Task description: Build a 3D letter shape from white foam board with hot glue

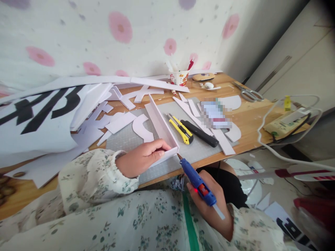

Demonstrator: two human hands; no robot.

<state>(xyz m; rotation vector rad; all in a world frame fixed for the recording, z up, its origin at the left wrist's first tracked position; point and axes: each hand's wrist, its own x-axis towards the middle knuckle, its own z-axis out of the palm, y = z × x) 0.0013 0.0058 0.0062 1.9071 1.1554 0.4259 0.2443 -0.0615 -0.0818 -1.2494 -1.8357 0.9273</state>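
One grip, the left hand, pinches the white board over the desk; the right hand closes round the glue gun, nozzle by the board's corner. Gluing, I'd say; the next move wants steadiness.

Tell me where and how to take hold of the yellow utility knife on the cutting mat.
Pinch the yellow utility knife across its near handle end, probably best from the wearer's side: its narrow metal tip points away, and the black cutter beside it angles off at this end, leaving finger room.
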